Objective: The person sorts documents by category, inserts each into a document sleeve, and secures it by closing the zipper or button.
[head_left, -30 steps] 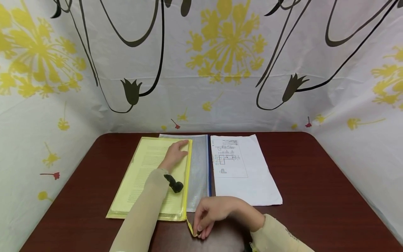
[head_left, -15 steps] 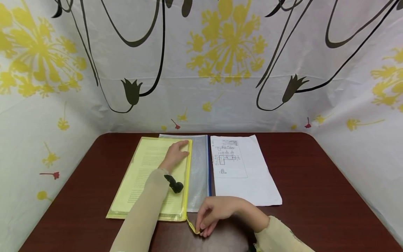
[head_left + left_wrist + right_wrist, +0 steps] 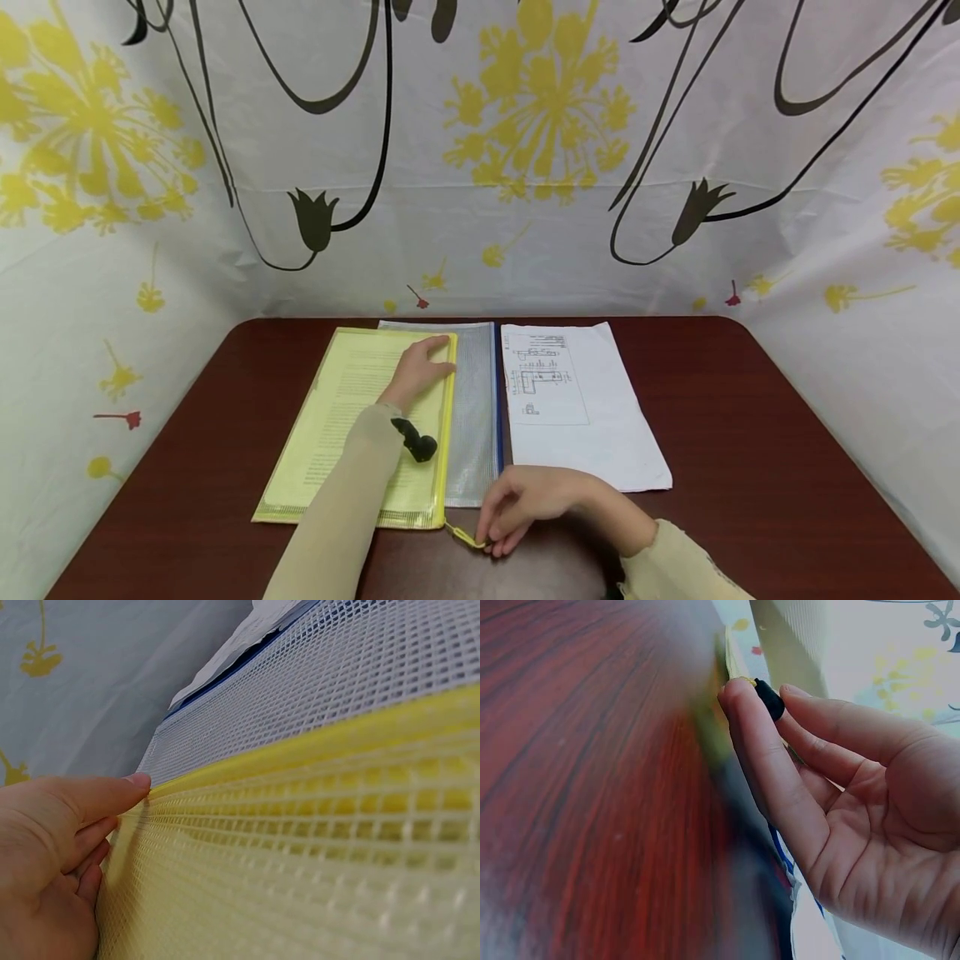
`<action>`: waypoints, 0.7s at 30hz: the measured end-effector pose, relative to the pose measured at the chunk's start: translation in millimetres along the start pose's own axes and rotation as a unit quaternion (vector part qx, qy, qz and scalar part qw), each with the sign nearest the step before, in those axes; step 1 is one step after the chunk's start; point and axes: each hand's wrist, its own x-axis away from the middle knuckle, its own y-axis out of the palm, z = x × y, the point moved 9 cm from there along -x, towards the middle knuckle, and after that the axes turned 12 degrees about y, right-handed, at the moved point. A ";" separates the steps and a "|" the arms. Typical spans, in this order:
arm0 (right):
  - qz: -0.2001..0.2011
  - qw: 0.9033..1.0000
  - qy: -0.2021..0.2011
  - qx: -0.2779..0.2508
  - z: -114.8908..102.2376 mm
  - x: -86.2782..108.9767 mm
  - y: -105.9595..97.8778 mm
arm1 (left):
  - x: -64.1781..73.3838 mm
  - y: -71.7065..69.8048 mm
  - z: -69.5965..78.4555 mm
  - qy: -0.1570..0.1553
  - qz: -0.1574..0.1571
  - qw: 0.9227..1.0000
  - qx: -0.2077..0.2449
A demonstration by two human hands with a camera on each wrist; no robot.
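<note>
A yellow mesh zip folder (image 3: 330, 417) with printed sheets inside lies left of centre in the head view. My left hand (image 3: 412, 371) rests over its far right corner, thumb and forefinger apart. In the left wrist view, the thumb (image 3: 112, 796) touches the yellow zip edge (image 3: 300, 754). Just off the folder's near right corner, my right hand (image 3: 521, 508) pinches the yellow zipper pull (image 3: 467, 536). A black knob (image 3: 769, 700) on the pull shows between thumb and forefinger in the right wrist view.
Partly under the yellow folder lies a clear mesh folder (image 3: 474, 417) with a blue zip edge. To its right is a stack of white paper (image 3: 592, 450) with a technical drawing. All lie on the dark red-brown table (image 3: 735, 467), backed by a patterned curtain (image 3: 465, 233).
My right hand has shifted a little right and away from me, swinging the zipper pull to point more rightward. The left hand and the folder have stayed almost still.
</note>
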 end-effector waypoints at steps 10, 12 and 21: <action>0.015 1.000 -0.005 -0.025 7.5 15.8 -4.1 | 2.4 7.0 3.1 0.011 -0.014 0.999 -0.026; 0.017 1.000 -0.007 -0.024 8.2 20.3 -5.9 | 2.0 7.0 3.2 0.012 -0.014 0.999 -0.028; 0.070 0.997 -0.020 -0.032 15.8 50.7 -28.8 | 2.5 -5.1 2.9 0.027 -0.009 0.999 -0.031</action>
